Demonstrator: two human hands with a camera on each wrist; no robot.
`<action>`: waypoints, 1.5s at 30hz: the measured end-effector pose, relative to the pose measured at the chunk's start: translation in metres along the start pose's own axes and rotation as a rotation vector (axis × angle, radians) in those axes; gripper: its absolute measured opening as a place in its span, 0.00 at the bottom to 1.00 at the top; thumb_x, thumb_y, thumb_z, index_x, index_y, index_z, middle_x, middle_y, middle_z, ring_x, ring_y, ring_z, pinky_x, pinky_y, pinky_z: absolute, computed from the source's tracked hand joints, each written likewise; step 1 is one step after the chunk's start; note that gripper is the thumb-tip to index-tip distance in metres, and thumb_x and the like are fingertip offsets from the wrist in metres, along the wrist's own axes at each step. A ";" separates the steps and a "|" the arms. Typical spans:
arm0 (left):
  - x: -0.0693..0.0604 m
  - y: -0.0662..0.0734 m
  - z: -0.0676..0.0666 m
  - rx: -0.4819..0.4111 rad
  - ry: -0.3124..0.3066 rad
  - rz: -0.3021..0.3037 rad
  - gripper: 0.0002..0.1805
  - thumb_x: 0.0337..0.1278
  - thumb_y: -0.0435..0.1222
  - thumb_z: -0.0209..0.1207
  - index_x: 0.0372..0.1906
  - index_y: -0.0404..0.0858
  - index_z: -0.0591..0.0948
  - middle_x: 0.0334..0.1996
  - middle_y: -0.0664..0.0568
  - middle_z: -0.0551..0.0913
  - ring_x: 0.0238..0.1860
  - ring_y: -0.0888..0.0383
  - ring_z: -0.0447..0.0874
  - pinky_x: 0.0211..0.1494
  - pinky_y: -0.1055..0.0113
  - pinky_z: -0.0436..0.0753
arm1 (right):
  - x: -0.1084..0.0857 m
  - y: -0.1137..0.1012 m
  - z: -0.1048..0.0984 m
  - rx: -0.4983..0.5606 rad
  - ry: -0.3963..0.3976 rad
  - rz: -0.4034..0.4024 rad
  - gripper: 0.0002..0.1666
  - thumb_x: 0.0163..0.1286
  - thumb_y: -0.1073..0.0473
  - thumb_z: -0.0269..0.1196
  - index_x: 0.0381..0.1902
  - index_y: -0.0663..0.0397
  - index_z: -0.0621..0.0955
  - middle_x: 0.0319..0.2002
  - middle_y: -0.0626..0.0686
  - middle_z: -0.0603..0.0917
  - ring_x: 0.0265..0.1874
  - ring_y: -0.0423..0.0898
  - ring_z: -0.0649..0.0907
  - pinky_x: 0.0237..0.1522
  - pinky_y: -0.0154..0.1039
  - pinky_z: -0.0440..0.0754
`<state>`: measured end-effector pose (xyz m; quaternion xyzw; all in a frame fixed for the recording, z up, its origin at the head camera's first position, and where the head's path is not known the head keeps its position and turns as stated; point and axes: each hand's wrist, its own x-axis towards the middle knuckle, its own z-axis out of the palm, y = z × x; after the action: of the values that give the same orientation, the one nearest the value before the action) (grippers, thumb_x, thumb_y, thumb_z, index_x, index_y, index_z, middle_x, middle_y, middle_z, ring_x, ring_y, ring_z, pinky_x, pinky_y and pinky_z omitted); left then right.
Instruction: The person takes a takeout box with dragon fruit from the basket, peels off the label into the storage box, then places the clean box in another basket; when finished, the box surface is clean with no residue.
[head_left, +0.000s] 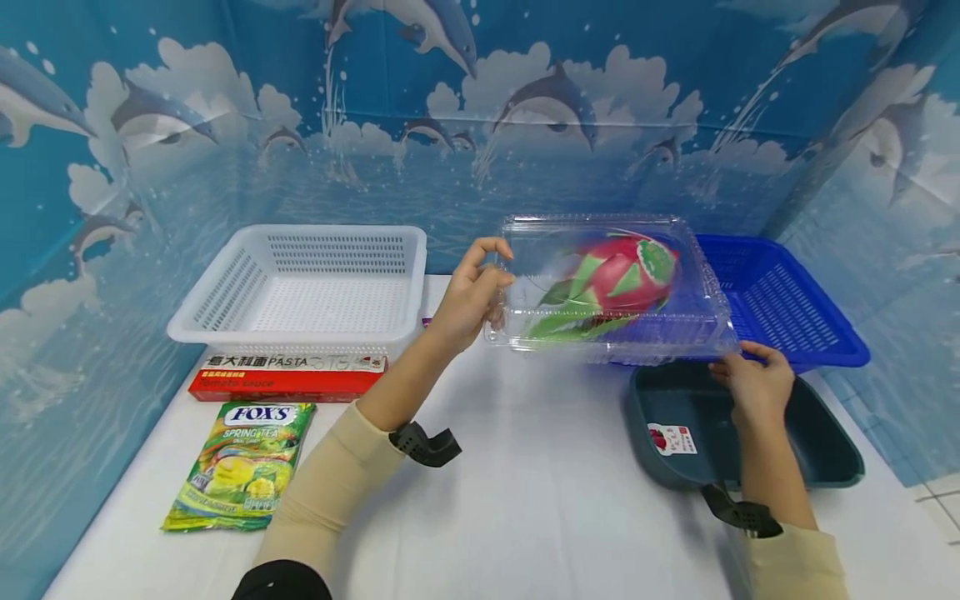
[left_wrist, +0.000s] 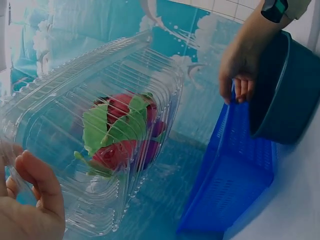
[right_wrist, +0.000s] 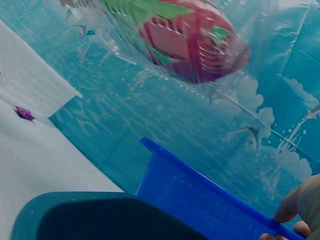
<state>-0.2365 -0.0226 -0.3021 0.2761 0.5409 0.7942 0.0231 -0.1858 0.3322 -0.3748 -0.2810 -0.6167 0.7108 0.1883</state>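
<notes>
My left hand [head_left: 468, 296] grips the left end of a clear plastic clamshell box [head_left: 525, 283], holding it up above the table. Inside lies a red and green dragon fruit [head_left: 630, 275], also seen through the ribbed plastic in the left wrist view. My right hand [head_left: 757, 383] pinches the near rim of a blue plastic basket [head_left: 795, 308], which the box partly hides in the head view. In the right wrist view those fingers [right_wrist: 287, 210] curl at the basket's rim, with the box apart from them. Below the right hand stands a dark green basin [head_left: 825, 442].
A white basket [head_left: 337, 333] stands at the back left, with a red pasta box [head_left: 288, 385] before it. Nearer lies a green and yellow candy bag [head_left: 240, 467]. A small purple item [right_wrist: 24, 113] lies beside the white basket. A dolphin-print curtain [head_left: 420, 183] hangs behind.
</notes>
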 end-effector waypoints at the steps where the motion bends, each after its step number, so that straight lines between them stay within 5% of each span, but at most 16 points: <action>1: 0.002 -0.001 0.002 0.002 0.001 -0.005 0.12 0.59 0.27 0.45 0.43 0.46 0.70 0.13 0.56 0.56 0.09 0.64 0.54 0.14 0.72 0.67 | 0.000 0.000 0.000 -0.005 0.003 0.002 0.17 0.65 0.61 0.66 0.43 0.48 0.68 0.21 0.44 0.82 0.17 0.38 0.82 0.23 0.29 0.82; 15: 0.043 -0.020 0.028 -0.008 0.036 -0.124 0.11 0.64 0.27 0.45 0.44 0.46 0.70 0.19 0.53 0.65 0.12 0.63 0.54 0.17 0.69 0.67 | -0.002 0.001 0.001 0.052 0.022 -0.007 0.13 0.67 0.67 0.62 0.43 0.51 0.70 0.22 0.44 0.82 0.15 0.39 0.81 0.20 0.30 0.81; 27: 0.080 -0.057 0.039 -0.080 0.005 -0.195 0.10 0.67 0.28 0.46 0.43 0.47 0.71 0.12 0.56 0.53 0.12 0.62 0.49 0.19 0.68 0.61 | 0.000 -0.002 0.001 0.090 0.039 -0.011 0.09 0.69 0.70 0.57 0.43 0.56 0.71 0.23 0.47 0.80 0.14 0.39 0.81 0.19 0.31 0.82; 33: 0.090 -0.072 0.052 -0.057 0.017 -0.224 0.09 0.69 0.29 0.47 0.45 0.47 0.71 0.12 0.56 0.59 0.12 0.62 0.52 0.18 0.68 0.61 | 0.000 0.001 0.002 0.087 0.052 -0.004 0.09 0.68 0.70 0.58 0.42 0.54 0.71 0.23 0.45 0.80 0.15 0.38 0.80 0.20 0.30 0.81; 40: 0.101 -0.091 0.074 0.008 0.064 -0.279 0.07 0.72 0.33 0.46 0.47 0.47 0.71 0.38 0.53 0.78 0.14 0.61 0.57 0.20 0.68 0.68 | -0.002 0.000 0.002 0.092 0.053 -0.010 0.09 0.68 0.69 0.58 0.42 0.54 0.71 0.26 0.46 0.81 0.17 0.38 0.81 0.21 0.29 0.81; 45: 0.106 -0.109 0.088 0.054 0.117 -0.305 0.07 0.70 0.34 0.47 0.46 0.49 0.72 0.36 0.55 0.79 0.13 0.61 0.59 0.20 0.69 0.70 | -0.002 0.002 0.001 0.101 0.050 -0.015 0.09 0.67 0.69 0.58 0.42 0.54 0.71 0.25 0.46 0.81 0.17 0.38 0.81 0.21 0.29 0.81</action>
<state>-0.3137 0.1324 -0.3308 0.1446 0.5981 0.7813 0.1045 -0.1848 0.3303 -0.3762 -0.2841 -0.5771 0.7325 0.2230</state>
